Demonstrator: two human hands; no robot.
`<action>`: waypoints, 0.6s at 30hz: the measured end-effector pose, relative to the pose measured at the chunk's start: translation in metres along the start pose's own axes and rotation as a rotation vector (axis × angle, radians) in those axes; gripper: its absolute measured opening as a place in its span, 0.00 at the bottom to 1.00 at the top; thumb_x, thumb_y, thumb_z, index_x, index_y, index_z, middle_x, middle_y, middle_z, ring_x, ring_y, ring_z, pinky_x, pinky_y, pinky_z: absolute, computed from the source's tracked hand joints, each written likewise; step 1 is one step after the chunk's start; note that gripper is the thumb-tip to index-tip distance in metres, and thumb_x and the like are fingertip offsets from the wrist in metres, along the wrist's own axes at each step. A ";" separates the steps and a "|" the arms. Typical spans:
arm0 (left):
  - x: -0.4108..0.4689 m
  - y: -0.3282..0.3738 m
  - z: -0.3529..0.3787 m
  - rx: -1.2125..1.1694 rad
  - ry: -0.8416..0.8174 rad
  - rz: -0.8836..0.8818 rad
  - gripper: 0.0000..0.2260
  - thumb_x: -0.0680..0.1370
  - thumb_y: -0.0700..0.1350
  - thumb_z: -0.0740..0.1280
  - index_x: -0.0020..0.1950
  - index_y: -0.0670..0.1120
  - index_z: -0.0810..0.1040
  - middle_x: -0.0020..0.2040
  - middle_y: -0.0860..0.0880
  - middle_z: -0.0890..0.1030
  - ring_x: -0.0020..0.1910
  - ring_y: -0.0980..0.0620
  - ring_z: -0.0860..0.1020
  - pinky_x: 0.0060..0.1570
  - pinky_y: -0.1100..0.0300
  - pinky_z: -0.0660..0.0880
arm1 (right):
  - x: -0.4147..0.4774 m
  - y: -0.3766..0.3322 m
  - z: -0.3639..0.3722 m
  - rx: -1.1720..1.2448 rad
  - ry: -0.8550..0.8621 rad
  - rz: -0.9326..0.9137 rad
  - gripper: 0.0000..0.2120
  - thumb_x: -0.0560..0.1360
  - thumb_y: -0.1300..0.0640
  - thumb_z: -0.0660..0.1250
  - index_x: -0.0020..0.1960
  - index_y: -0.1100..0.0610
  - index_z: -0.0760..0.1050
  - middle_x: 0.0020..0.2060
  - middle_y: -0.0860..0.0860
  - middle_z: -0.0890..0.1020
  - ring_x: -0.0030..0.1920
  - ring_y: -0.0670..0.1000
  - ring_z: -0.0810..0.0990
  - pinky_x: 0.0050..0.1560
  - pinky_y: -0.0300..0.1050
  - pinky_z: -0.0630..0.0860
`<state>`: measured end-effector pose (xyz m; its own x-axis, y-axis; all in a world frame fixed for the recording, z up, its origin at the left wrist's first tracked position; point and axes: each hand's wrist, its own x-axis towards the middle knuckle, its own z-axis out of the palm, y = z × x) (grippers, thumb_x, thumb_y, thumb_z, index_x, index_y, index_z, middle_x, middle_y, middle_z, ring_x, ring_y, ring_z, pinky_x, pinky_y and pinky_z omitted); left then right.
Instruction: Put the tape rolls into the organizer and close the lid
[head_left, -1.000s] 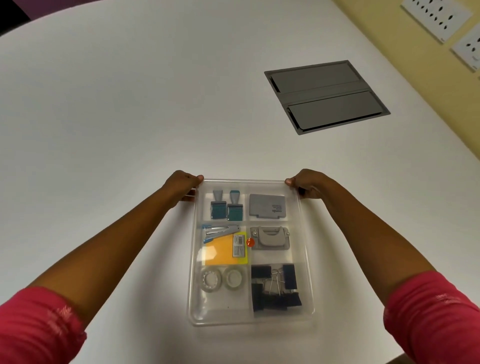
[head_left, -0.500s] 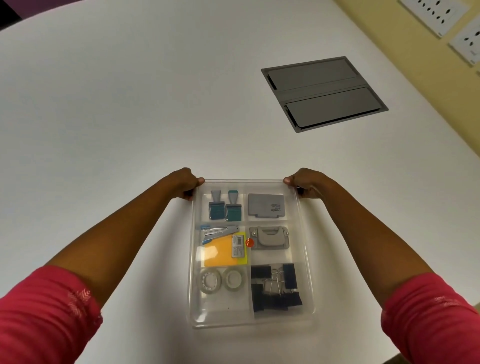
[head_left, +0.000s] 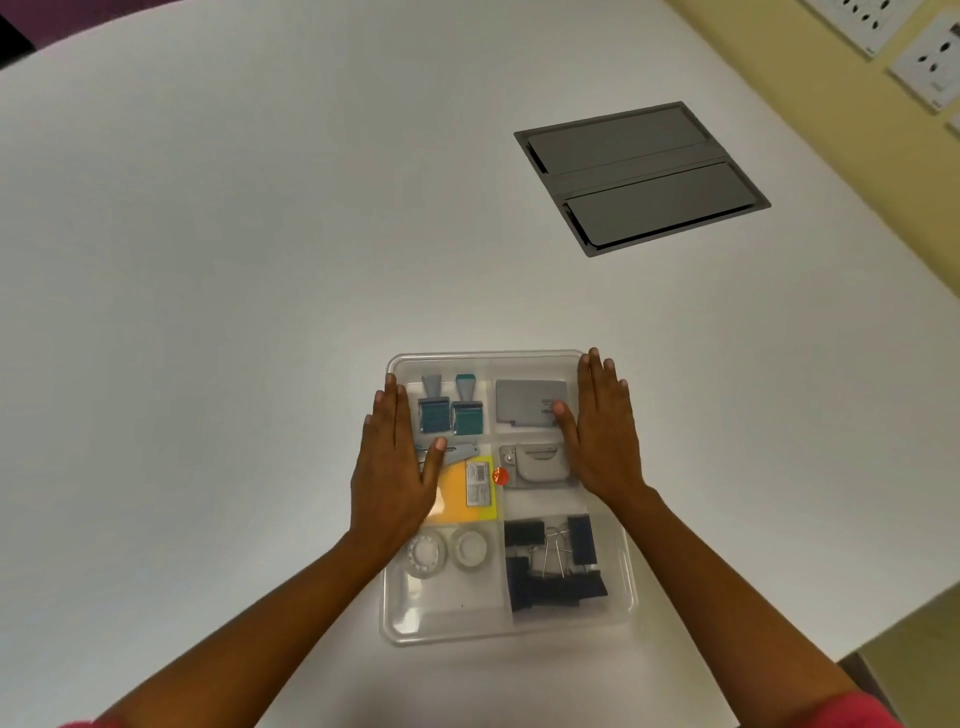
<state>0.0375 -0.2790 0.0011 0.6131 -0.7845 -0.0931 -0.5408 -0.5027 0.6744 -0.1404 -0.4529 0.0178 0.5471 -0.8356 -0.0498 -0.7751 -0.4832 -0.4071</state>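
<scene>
A clear plastic organizer (head_left: 626, 603) lies on the white table, its see-through lid down over the compartments. Two clear tape rolls (head_left: 447, 552) sit side by side in the near left compartment. My left hand (head_left: 392, 467) lies flat, palm down, on the lid's left side, fingers together and pointing away. On the right side of the lid my right hand (head_left: 605, 434) rests flat the same way. Neither hand holds anything.
Other compartments hold two teal stamps (head_left: 449, 410), a grey ink pad (head_left: 527, 402), a stapler, yellow notes (head_left: 462, 493) and black binder clips (head_left: 553, 566). A grey cable hatch (head_left: 641, 176) is set into the table at the far right. Wall sockets show at the top right.
Both hands have left the organizer's far corners, where their fingers were curled, and now lie flat on top of the lid nearer to me.
</scene>
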 end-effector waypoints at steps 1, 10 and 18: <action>0.001 0.000 0.001 0.000 0.012 0.008 0.35 0.77 0.64 0.52 0.78 0.55 0.40 0.79 0.56 0.45 0.78 0.54 0.45 0.75 0.52 0.50 | 0.001 0.000 0.001 -0.006 0.007 -0.002 0.35 0.77 0.41 0.48 0.77 0.57 0.44 0.78 0.53 0.49 0.78 0.54 0.47 0.78 0.54 0.45; 0.004 -0.002 0.005 0.025 0.008 0.037 0.35 0.77 0.63 0.52 0.77 0.55 0.38 0.78 0.57 0.40 0.78 0.54 0.42 0.75 0.54 0.45 | 0.001 0.002 0.006 -0.028 0.028 -0.005 0.34 0.78 0.41 0.50 0.77 0.56 0.44 0.78 0.53 0.50 0.78 0.54 0.49 0.77 0.52 0.47; 0.002 0.008 -0.013 -0.032 0.047 -0.004 0.28 0.81 0.53 0.56 0.79 0.46 0.52 0.79 0.46 0.57 0.78 0.44 0.57 0.75 0.54 0.52 | -0.013 -0.008 -0.004 -0.078 0.042 0.038 0.32 0.81 0.45 0.52 0.77 0.57 0.44 0.78 0.53 0.50 0.78 0.54 0.48 0.78 0.52 0.46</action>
<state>0.0417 -0.2795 0.0160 0.6423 -0.7639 -0.0620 -0.5198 -0.4936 0.6972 -0.1421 -0.4394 0.0251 0.5042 -0.8632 -0.0251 -0.8182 -0.4682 -0.3336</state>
